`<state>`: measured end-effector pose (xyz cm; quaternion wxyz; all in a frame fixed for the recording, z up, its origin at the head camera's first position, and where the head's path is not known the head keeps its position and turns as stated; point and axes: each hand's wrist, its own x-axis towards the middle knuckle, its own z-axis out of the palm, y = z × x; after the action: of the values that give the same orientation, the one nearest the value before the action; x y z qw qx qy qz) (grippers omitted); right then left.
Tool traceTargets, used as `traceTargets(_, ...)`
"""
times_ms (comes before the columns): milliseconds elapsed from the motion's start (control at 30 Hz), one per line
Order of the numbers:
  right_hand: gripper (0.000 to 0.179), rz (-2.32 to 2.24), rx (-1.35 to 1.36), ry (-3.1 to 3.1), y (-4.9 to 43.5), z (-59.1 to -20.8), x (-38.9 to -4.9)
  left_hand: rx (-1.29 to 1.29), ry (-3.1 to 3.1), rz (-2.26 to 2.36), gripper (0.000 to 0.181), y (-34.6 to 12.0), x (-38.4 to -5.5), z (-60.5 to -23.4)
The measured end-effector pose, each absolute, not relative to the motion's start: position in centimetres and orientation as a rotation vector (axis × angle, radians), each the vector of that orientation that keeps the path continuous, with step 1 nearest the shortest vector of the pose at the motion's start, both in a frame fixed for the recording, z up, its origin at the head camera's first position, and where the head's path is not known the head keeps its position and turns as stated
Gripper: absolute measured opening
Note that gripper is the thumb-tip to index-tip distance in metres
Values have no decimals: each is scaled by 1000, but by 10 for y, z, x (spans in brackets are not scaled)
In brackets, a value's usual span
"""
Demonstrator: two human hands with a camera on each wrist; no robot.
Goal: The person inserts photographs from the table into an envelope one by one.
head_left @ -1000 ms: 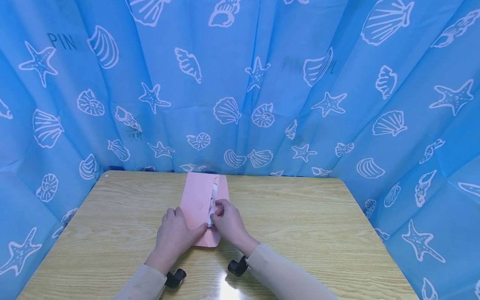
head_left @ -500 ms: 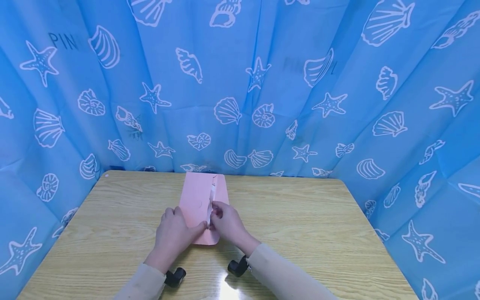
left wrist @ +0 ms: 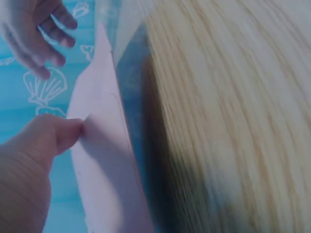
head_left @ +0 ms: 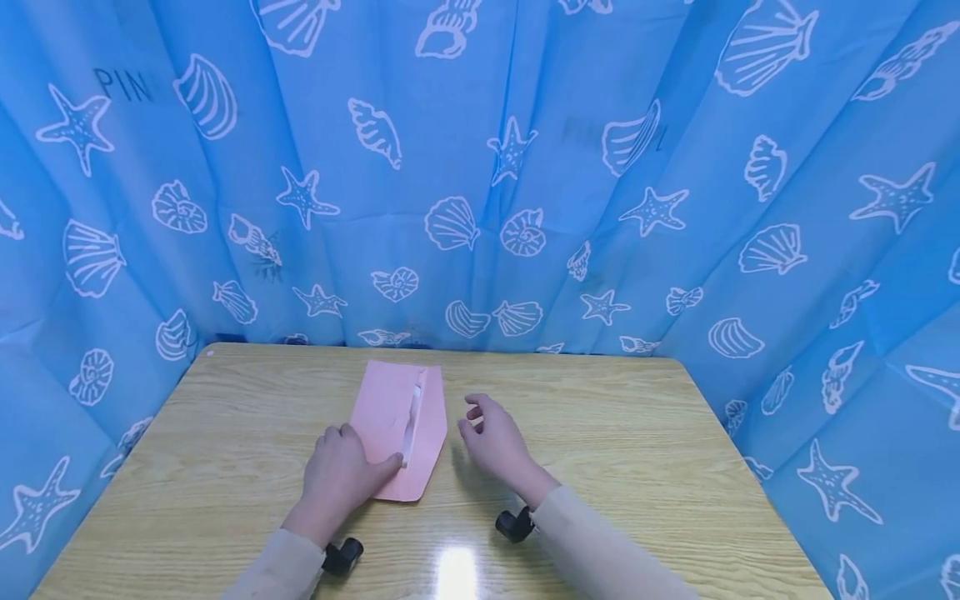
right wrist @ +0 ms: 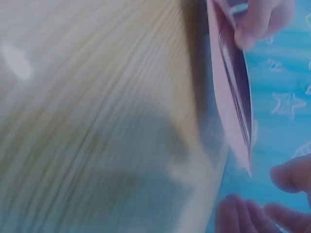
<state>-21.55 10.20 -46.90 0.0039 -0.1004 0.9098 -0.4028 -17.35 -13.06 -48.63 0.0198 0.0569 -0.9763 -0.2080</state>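
A pink envelope is tilted up off the wooden table, its mouth gaping along the right side. Inside that slit shows something white and flat, seen in the right wrist view as thin pale edges between the pink walls. My left hand grips the envelope's lower left, thumb across the front at the opening. In the left wrist view the thumb presses the pink paper. To the right of the envelope my right hand hangs apart from it, fingers loosely curled and holding nothing.
The wood-grain table extends to both sides of the hands. A blue curtain with white shells and starfish stands behind and around it. Black wrist devices sit at both cuffs.
My right hand has let go of the envelope's open edge and moved right. The envelope has shifted slightly left and down with my left hand, and its right flap now shows pointed.
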Motion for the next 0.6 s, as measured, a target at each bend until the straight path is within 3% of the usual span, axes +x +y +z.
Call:
traceTargets(367,48,-1086,-227,2977,140,-472,-215,130,-3119,-384,92,-135,-165,-495)
traceTargets(600,56,-712,-385,3223,152,-474,-215,83,-3052,-349,102,-137,-161,-496)
